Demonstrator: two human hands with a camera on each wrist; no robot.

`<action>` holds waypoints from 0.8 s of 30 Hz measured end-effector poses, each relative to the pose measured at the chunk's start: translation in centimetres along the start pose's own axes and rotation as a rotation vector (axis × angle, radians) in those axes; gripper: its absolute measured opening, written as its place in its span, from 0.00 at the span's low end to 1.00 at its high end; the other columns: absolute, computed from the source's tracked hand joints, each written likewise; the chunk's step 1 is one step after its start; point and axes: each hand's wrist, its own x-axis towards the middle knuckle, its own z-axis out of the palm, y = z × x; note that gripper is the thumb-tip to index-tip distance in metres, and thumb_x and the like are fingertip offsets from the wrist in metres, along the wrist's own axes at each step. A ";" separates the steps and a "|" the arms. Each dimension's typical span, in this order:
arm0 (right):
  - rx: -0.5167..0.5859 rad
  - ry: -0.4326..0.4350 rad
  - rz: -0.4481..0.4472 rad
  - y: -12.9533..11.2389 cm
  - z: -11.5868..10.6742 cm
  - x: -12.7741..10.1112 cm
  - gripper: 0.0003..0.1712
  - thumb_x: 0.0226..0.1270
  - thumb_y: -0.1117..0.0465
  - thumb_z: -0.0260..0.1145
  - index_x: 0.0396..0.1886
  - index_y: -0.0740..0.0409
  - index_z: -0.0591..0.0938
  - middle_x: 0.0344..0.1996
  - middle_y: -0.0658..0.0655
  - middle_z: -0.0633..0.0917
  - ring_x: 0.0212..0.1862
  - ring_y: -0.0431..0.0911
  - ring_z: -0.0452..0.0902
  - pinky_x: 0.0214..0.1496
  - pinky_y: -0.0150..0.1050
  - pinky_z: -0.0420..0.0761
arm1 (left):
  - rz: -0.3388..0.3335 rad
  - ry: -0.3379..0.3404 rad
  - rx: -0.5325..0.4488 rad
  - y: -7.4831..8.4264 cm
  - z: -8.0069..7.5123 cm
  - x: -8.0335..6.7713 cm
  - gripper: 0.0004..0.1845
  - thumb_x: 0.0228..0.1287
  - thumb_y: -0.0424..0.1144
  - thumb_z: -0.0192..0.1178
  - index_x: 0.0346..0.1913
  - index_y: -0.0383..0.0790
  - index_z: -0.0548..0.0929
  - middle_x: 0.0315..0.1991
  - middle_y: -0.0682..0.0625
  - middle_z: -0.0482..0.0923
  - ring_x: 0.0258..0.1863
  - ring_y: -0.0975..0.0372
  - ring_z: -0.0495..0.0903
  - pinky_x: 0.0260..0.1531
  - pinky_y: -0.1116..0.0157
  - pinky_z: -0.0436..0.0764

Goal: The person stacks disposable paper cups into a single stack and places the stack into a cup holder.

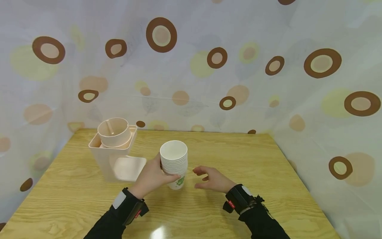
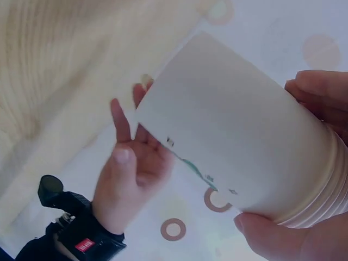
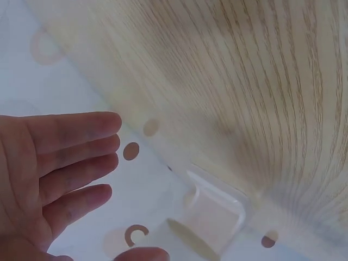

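Note:
A stack of white paper cups (image 1: 174, 163) stands near the middle of the wooden table (image 1: 268, 172), the lowest one printed with a green mark. My left hand (image 1: 153, 177) grips the stack from its left side, thumb and fingers curled round it. In the left wrist view the same stack of cups (image 2: 239, 157) fills the frame, held by my left hand's fingertips (image 2: 321, 92). My right hand (image 1: 210, 178) hovers just right of the cups, fingers relaxed and apart, holding nothing. The right hand (image 3: 60, 163) also shows spread in the right wrist view.
A beige plastic cup dispenser (image 1: 114, 151) with a round holder on top and a flat tray at its base stands at the back left of the table. A dotted curtain (image 1: 209, 66) hangs close behind and to the right.

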 end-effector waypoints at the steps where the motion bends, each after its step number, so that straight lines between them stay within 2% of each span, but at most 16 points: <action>1: -0.008 0.005 0.001 0.0 0.0 0.0 0.31 0.59 0.58 0.66 0.60 0.65 0.70 0.58 0.65 0.75 0.59 0.57 0.71 0.56 0.51 0.75 | 0.015 0.007 0.008 0.2 -0.3 -0.1 0.43 0.39 0.47 0.75 0.61 0.46 0.66 0.50 0.50 0.79 0.48 0.59 0.81 0.45 0.60 0.79; 5: -0.038 0.022 -0.019 -0.1 0.0 0.1 0.24 0.61 0.58 0.64 0.55 0.65 0.74 0.53 0.64 0.78 0.53 0.53 0.74 0.52 0.44 0.78 | 0.078 0.032 0.034 1.2 -1.7 -0.5 0.41 0.41 0.48 0.74 0.60 0.45 0.67 0.49 0.50 0.80 0.45 0.60 0.81 0.41 0.62 0.79; 10: -0.073 0.027 -0.068 0.0 0.1 0.0 0.12 0.63 0.60 0.63 0.41 0.63 0.81 0.38 0.57 0.83 0.40 0.41 0.77 0.40 0.30 0.77 | 0.136 0.077 0.074 2.9 -3.8 -1.2 0.40 0.42 0.47 0.73 0.60 0.45 0.67 0.47 0.50 0.80 0.42 0.62 0.82 0.38 0.64 0.79; 14: -0.076 0.020 -0.086 0.1 0.1 -0.1 0.09 0.63 0.59 0.62 0.36 0.61 0.82 0.32 0.53 0.83 0.32 0.34 0.74 0.35 0.28 0.75 | 0.156 0.135 0.072 4.6 -6.2 -1.7 0.41 0.43 0.44 0.74 0.62 0.46 0.66 0.49 0.50 0.79 0.44 0.61 0.81 0.39 0.62 0.79; 19: -0.060 0.016 -0.066 0.2 0.1 -0.2 0.09 0.63 0.59 0.62 0.35 0.62 0.83 0.32 0.53 0.83 0.30 0.34 0.72 0.34 0.28 0.74 | 0.116 0.284 0.098 6.5 -9.6 -2.1 0.40 0.46 0.47 0.72 0.62 0.44 0.65 0.52 0.48 0.76 0.47 0.56 0.79 0.41 0.58 0.78; 24: -0.059 0.014 -0.071 0.2 0.2 -0.3 0.09 0.64 0.59 0.62 0.35 0.60 0.83 0.32 0.53 0.84 0.31 0.33 0.72 0.35 0.28 0.74 | 0.032 0.422 0.160 7.5 -12.0 -2.4 0.40 0.48 0.52 0.69 0.62 0.40 0.64 0.52 0.43 0.76 0.48 0.50 0.79 0.42 0.50 0.79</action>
